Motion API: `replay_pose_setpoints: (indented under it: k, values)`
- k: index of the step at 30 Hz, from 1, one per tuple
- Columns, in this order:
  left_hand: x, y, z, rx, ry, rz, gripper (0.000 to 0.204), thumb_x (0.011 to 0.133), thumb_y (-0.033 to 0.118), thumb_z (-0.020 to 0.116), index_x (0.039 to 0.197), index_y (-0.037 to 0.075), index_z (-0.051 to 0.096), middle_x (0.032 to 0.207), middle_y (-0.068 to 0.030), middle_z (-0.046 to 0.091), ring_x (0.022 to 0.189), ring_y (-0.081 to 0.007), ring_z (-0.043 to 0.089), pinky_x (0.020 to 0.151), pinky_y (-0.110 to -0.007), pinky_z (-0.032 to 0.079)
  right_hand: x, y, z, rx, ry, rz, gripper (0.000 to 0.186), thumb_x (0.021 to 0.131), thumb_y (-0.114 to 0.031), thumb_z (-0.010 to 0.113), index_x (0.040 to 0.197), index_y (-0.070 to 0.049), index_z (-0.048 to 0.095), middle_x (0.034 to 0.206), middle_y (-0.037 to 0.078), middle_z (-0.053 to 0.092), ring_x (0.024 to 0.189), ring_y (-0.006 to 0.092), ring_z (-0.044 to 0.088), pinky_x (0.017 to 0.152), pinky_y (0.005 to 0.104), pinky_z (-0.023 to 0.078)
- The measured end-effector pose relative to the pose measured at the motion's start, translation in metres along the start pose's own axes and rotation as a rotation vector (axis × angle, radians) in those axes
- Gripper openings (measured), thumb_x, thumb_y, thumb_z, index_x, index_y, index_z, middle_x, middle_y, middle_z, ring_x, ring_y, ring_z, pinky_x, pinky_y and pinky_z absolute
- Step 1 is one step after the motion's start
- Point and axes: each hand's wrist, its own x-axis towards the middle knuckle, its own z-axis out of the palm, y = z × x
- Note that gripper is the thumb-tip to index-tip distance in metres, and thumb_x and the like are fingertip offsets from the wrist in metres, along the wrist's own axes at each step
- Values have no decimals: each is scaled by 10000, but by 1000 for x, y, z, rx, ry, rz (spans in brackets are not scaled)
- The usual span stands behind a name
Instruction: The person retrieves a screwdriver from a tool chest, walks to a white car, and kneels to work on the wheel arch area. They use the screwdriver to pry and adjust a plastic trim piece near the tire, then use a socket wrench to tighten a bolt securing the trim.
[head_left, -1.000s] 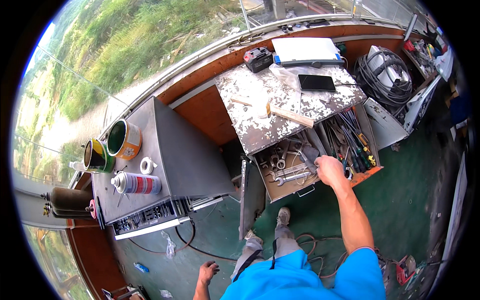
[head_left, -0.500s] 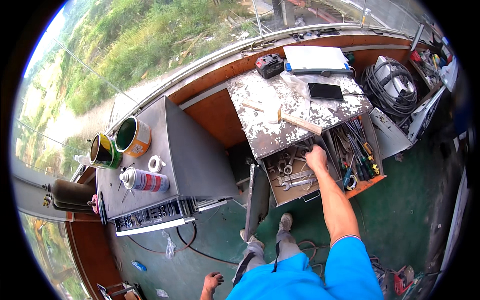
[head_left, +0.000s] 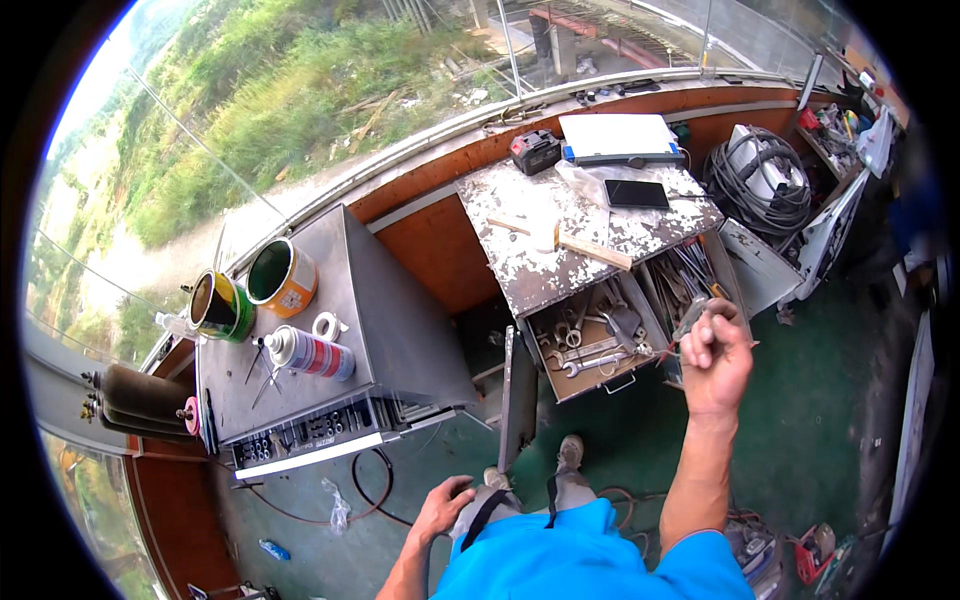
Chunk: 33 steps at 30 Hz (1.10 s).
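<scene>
My right hand (head_left: 716,362) is raised over the open tool drawers, its fingers curled closed. A small greyish piece shows beside the fingertips, too blurred to name. Below and left of it, the left drawer (head_left: 597,388) holds several wrenches (head_left: 596,362) and a grey metal tool (head_left: 624,324). The right drawer, partly hidden behind my hand, holds screwdrivers and long thin tools (head_left: 686,272). My left hand (head_left: 444,502) hangs beside my thigh, its fingers loosely apart and nothing seen in them.
On the worn bench top (head_left: 505,270) lie a hammer (head_left: 590,250), a phone (head_left: 636,194) and a battery pack (head_left: 536,152). A grey cabinet (head_left: 375,300) at left carries open paint cans (head_left: 283,275) and a spray can (head_left: 310,352). A hinged door (head_left: 517,400) stands open; coiled cable (head_left: 760,182) lies right.
My right hand has come up out of the left drawer and moved right, toward me. A grey tool now shows in that drawer. My left hand has risen toward my thigh.
</scene>
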Motion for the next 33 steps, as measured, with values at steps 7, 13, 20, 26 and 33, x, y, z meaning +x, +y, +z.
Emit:
replay_pose_setpoints:
  k: [7,13,20,26,33]
  values:
    - [24,61,-10,-98,-416,215,521,944,225,651,1389,4,494,1197,-159,672,1087,-234,641,961,-355,501,-48,-71,122,68,-436,-450,226,967,-76,512,1154,37,568,779,68,519,495,98,365,532,255,334]
    - [54,60,12,-206,-795,298,677,965,285,643,1485,-11,326,1256,-178,627,1109,-238,628,972,-363,502,-162,-139,213,-50,-498,-734,102,884,36,500,985,47,499,742,53,445,467,95,337,517,260,284]
    - [47,70,66,-1084,-1062,-225,939,884,664,585,1510,39,269,1455,-281,432,1295,-377,509,1009,-465,492,-342,-127,283,-140,-500,-1043,103,913,-18,454,1015,-8,471,709,45,424,441,102,348,482,264,284]
    - [25,27,139,-980,-1155,-358,341,960,261,612,1218,39,578,1116,-169,670,883,-298,688,753,-389,601,-511,-67,236,-524,-21,-1045,283,939,-56,524,1196,56,483,703,104,554,451,186,472,450,300,363]
    - [-56,-48,190,-533,-1348,-374,286,1016,204,478,1235,43,566,975,-130,668,774,-253,659,666,-365,569,-723,26,206,-580,1110,-763,315,860,-144,656,1137,4,626,738,114,628,543,169,552,460,294,446]
